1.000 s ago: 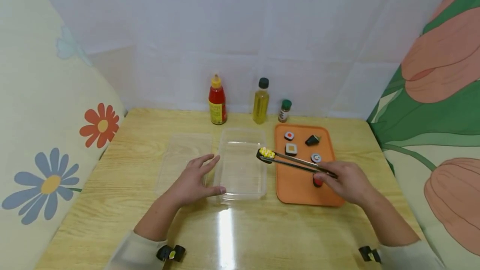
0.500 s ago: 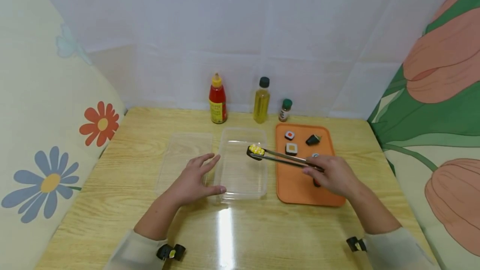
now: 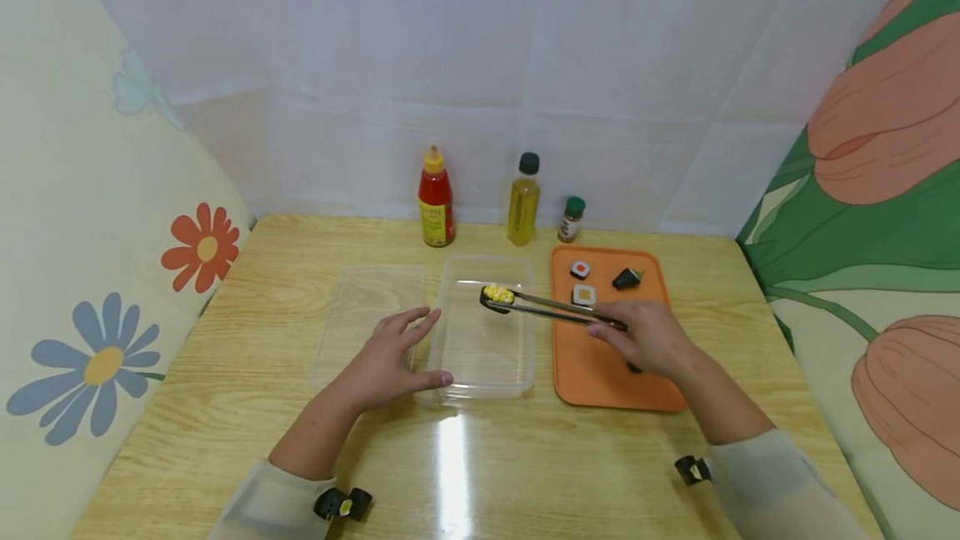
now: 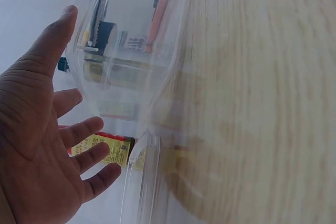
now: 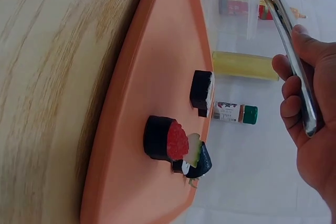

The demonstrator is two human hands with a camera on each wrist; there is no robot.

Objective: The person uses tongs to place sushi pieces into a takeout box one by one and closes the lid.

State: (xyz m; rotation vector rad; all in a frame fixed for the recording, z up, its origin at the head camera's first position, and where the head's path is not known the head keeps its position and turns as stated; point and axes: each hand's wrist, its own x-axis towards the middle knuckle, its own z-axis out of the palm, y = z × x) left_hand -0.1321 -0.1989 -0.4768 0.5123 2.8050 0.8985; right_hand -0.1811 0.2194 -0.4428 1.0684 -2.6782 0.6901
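Note:
My right hand (image 3: 647,336) grips metal tongs (image 3: 558,309), thumb on one side and fingers curled on the other. The tongs' tips pinch a sushi piece (image 3: 497,296) with yellow topping and a black wrap, over the far part of the clear plastic box (image 3: 489,365). At the box's left side, my left hand (image 3: 390,365) has its fingers spread and holds nothing; whether it touches the wall I cannot tell. On the orange tray (image 3: 592,382) lie several sushi pieces, among them a red-topped roll (image 5: 166,138) and a black cone-shaped roll (image 3: 627,278). In the head view my right hand partly hides some.
A clear lid (image 3: 360,298) lies left of the box. Along the back wall stand a red sauce bottle (image 3: 436,202), an oil bottle (image 3: 523,205) and a small green-capped jar (image 3: 572,220).
My right hand has moved left with the tongs, carrying the yellow-topped sushi from the box's right edge to over its far middle. The left hand has stayed still.

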